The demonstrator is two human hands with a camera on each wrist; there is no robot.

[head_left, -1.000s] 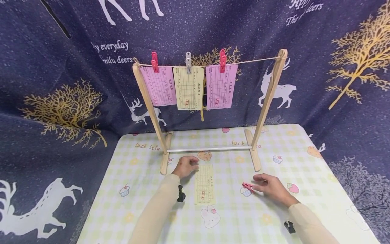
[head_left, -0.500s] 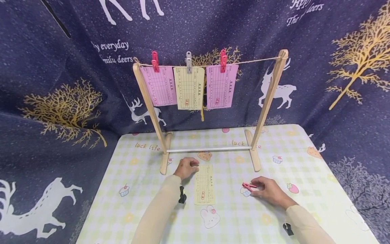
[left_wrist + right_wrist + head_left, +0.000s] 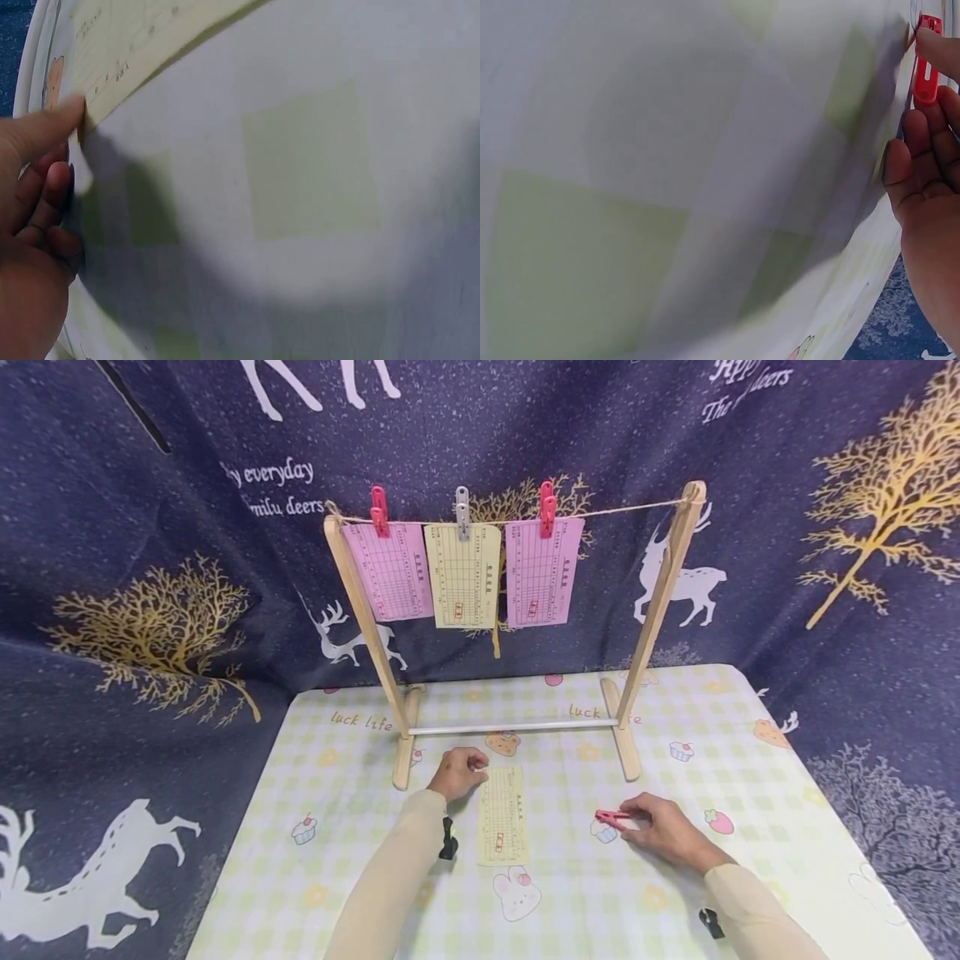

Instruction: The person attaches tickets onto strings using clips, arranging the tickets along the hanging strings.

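Observation:
In the head view a yellow printed paper slip [image 3: 504,817] lies on the tablecloth. My left hand [image 3: 457,773] is at its upper left corner; the left wrist view shows thumb and finger pinching that corner of the slip [image 3: 142,56]. To the right, my right hand [image 3: 660,827] holds a red clothespin [image 3: 611,817] low over the cloth, thumb and fingers on its handle ends. The right wrist view shows the clothespin [image 3: 928,64] under the thumb, the other fingers curled beneath.
Behind the hands stands a wooden frame [image 3: 654,610] with a string [image 3: 622,511] across its top. Two pink slips [image 3: 546,572] and one yellow slip [image 3: 463,581] hang from it by red and grey clothespins. A white bar [image 3: 513,726] joins the feet.
My right hand has closed its fingers and thumb onto the red clothespin's handles, and the clothespin has turned slightly. My left hand has hardly moved at the yellow slip's corner.

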